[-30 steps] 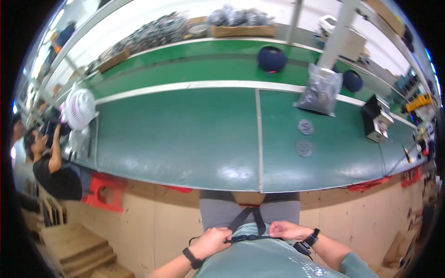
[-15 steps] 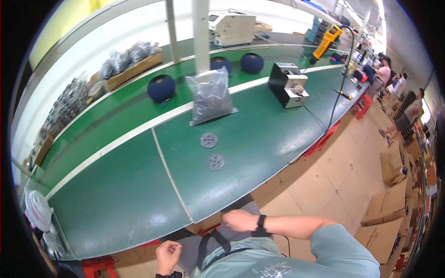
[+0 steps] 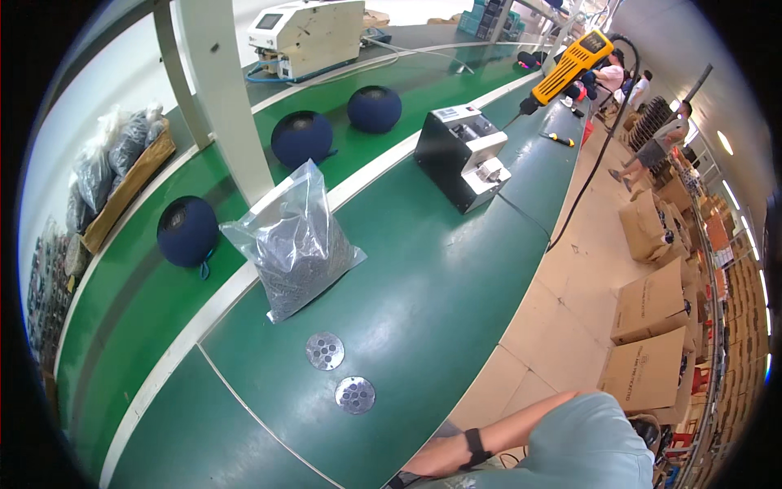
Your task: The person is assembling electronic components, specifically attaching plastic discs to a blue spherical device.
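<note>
My right hand (image 3: pixel 436 458) is low at the lower edge, below the near edge of the green worktable (image 3: pixel 423 326). A black band circles its wrist, and its fingers are hidden. My left hand is outside the picture. Nearest on the table lie two flat grey discs with round holes, one disc (image 3: pixel 325 350) just behind the other disc (image 3: pixel 355 395). Behind them stands a clear plastic bag (image 3: pixel 297 253) filled with dark grey material I cannot make out.
Several round navy speakers (image 3: pixel 187 231) sit on the green conveyor belt (image 3: pixel 122 301). A black and silver bench machine (image 3: pixel 463 156) stands right of the bag. A yellow electric screwdriver (image 3: pixel 570 69) hangs from a black cable. Cardboard boxes (image 3: pixel 643 371) line the right side; people (image 3: pixel 660 134) are farther off.
The view has swung to the right, so the table's things appear larger and farther left or lower. My left hand has left the picture. My right hand shows less at the lower edge.
</note>
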A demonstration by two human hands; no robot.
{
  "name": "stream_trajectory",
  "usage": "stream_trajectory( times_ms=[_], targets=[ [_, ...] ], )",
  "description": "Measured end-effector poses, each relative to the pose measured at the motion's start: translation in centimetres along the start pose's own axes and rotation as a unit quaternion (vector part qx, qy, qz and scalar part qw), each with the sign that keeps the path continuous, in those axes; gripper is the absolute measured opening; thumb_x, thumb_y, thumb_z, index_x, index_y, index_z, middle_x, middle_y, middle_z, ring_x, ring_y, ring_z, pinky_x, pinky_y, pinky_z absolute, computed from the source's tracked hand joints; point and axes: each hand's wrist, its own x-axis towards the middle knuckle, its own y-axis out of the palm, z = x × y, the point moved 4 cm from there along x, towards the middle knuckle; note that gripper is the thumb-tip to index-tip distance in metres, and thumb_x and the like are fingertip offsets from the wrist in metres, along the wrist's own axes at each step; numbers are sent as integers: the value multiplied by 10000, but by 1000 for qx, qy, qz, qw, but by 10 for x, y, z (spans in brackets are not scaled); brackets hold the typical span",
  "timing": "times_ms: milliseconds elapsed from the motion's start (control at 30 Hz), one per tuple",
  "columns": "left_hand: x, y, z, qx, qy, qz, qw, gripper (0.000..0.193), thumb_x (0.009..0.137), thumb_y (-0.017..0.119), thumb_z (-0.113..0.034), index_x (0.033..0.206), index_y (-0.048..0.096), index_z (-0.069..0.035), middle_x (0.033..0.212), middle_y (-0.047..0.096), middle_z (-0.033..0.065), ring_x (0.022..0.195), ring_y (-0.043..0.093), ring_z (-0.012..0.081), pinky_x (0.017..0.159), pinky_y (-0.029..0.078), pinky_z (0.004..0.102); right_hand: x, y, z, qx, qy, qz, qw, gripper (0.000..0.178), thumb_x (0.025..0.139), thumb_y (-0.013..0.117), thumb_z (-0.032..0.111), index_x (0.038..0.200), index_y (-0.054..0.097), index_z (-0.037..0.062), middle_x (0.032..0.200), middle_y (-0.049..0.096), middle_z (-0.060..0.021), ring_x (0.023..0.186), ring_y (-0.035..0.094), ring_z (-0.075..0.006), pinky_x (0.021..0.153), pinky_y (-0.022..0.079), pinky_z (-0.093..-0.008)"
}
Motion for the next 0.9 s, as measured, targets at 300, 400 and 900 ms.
stream_trajectory(
  times_ms=[300,400,900],
  targets=[
    [4,11,-12,4,120,-45,992,261,910,662,-80,1138,642,47,992,687,154,895,658,253,810,517,350,-26,-113,19,188,-10,72,979,195,910,667,168,1024,604,23,826,673,-102,743,646,-222,674,507,-365],
    [-9,-5,-21,-7,180,-23,983,270,909,665,-83,1144,641,48,996,689,155,895,661,249,808,518,348,-28,-152,37,233,-59,-164,957,161,948,657,134,1047,589,27,901,668,-28,835,651,-125,763,517,-297],
    [19,-189,-116,-957,195,76,200,106,1031,532,-264,1040,588,-174,961,606,-64,879,544,114,818,404,347,41,-180,61,839,-257,-207,433,259,952,619,346,890,667,99,783,588,-52,740,542,-216,749,476,-389]
  ],
)
